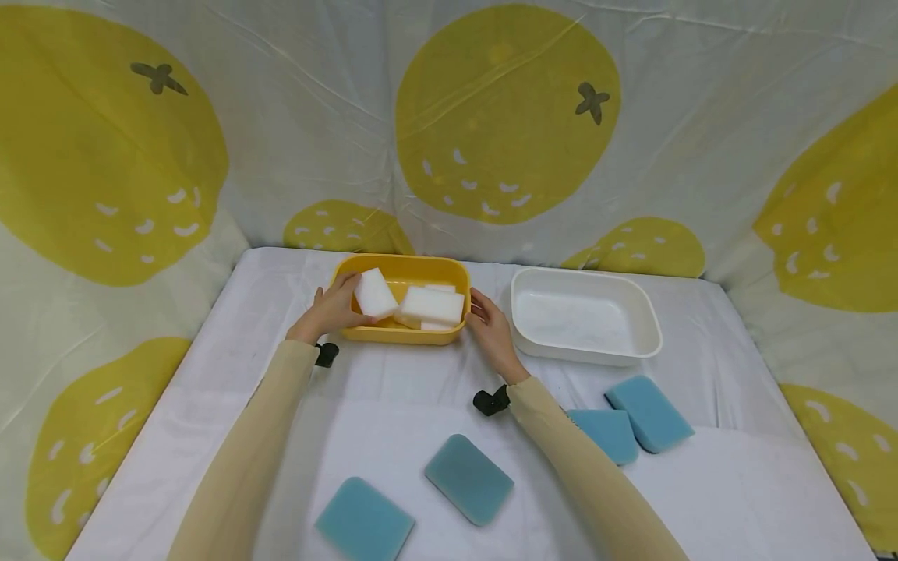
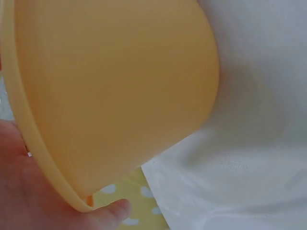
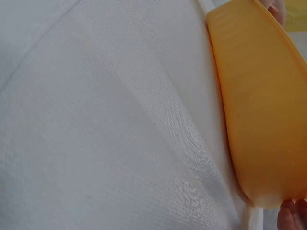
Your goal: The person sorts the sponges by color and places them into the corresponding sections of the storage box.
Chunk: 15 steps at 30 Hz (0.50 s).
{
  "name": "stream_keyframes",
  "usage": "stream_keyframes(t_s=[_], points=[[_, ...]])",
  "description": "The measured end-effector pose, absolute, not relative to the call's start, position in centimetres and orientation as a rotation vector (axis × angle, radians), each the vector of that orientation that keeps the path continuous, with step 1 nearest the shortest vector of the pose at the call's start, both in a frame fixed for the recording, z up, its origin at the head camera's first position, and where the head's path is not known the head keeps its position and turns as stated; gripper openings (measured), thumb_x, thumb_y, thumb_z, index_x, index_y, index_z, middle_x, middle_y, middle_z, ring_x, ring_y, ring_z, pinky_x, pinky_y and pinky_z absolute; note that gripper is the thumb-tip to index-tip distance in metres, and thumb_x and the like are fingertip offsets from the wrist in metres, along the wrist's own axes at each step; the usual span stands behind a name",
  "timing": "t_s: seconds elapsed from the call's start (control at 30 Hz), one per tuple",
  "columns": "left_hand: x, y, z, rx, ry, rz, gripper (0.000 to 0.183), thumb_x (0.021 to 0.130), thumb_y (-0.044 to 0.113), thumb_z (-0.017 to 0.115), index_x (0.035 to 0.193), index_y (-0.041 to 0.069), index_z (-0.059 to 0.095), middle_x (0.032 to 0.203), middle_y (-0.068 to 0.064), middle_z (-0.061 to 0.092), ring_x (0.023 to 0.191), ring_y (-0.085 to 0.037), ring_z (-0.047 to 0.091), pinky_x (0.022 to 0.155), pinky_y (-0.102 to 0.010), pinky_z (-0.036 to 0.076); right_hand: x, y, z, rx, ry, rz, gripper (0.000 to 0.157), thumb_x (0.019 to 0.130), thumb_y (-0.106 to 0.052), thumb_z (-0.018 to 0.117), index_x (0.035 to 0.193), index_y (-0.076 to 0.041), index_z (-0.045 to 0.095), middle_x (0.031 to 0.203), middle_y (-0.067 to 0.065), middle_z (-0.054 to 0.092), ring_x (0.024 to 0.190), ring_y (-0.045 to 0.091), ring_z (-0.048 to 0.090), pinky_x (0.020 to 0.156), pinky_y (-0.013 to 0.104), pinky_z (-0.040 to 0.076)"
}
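In the head view, my left hand reaches over the left end of a yellow plastic bin. Its thumb and a finger pinch a white sponge block, which leans inside at that end. More white sponge blocks lie overlapped in the right half of the bin. Against the bin's right end, my right hand rests with extended fingers touching the outer wall. The right wrist view shows fingertips at that wall. The left wrist view has part of the left hand at the rim; the sponge is hidden there.
A white plastic bin stands right of the yellow one. Two blue sponges lie at right, one partly behind the right sleeve. Two more, a middle sponge and a front sponge, lie between the arms. A lemon-print curtain surrounds the table.
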State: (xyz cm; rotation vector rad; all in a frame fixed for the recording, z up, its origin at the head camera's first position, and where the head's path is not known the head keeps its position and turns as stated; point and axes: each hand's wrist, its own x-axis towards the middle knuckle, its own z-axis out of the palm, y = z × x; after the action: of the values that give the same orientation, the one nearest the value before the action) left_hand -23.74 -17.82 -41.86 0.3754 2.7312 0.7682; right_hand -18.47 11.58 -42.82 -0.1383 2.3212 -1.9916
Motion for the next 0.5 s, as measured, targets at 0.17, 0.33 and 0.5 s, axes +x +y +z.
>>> stream_keyframes(t_s=[0.17, 0.33, 0.5], points=[[-23.8, -17.8, -41.9, 0.392, 2.740, 0.736, 0.099, 0.083, 0.037, 0.075, 0.149, -0.007, 0.017, 0.152, -0.027, 0.018, 0.139, -0.040, 0.019, 0.107, -0.067, -0.001, -19.2, 11.8, -44.2, -0.131, 2.291, -2.029, 0.051, 0.096, 0.002, 0.047, 0.145, 0.007, 0.033, 0.144, 0.024, 0.039, 0.128, 0.036, 0.043, 0.106, 0.040, 0.036], [-23.8, -17.7, -42.1, 0.402, 2.755, 0.722, 0.099, 0.082, 0.037, 0.076, 0.148, -0.008, 0.018, 0.151, -0.028, 0.020, 0.138, -0.041, 0.021, 0.107, -0.067, 0.000, -20.0, 11.9, -46.1, -0.116, 2.319, -2.037, 0.051, 0.097, -0.001, 0.048, 0.146, 0.001, 0.035, 0.144, 0.019, 0.041, 0.127, 0.031, 0.044, 0.106, 0.036, 0.037], [-23.8, -17.8, -42.2, 0.402, 2.761, 0.718, 0.100, 0.081, 0.038, 0.076, 0.148, -0.009, 0.018, 0.152, -0.028, 0.019, 0.138, -0.040, 0.020, 0.108, -0.066, 0.000, -20.1, 11.8, -46.5, -0.126, 2.370, -2.024, 0.051, 0.096, -0.002, 0.048, 0.145, 0.001, 0.037, 0.143, 0.017, 0.043, 0.125, 0.029, 0.047, 0.104, 0.035, 0.039]])
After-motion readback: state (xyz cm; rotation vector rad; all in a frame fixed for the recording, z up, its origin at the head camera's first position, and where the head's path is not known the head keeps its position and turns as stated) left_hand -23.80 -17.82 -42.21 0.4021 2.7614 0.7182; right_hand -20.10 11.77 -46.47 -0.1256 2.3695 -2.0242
